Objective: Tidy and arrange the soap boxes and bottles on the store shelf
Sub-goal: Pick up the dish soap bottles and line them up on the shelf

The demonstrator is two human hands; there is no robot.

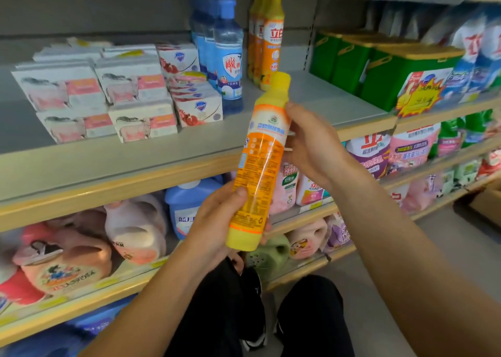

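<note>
A yellow and orange dish-soap bottle [259, 164] is held tilted in front of the grey shelf [135, 156], cap up. My left hand [217, 229] grips its lower part, thumb across the label. My right hand [309, 145] holds its upper part from the right side. On the shelf stand matching yellow bottles [267, 39] in a row, blue bottles [226, 55] to their left, and stacks of white soap boxes [103, 90] further left.
Green tubs [379, 66] and detergent bags [477, 58] fill the shelf to the right. Lower shelves hold pink, blue and green detergent jugs [135, 229]. My dark trousers and shoes [254, 316] are below, over a grey floor.
</note>
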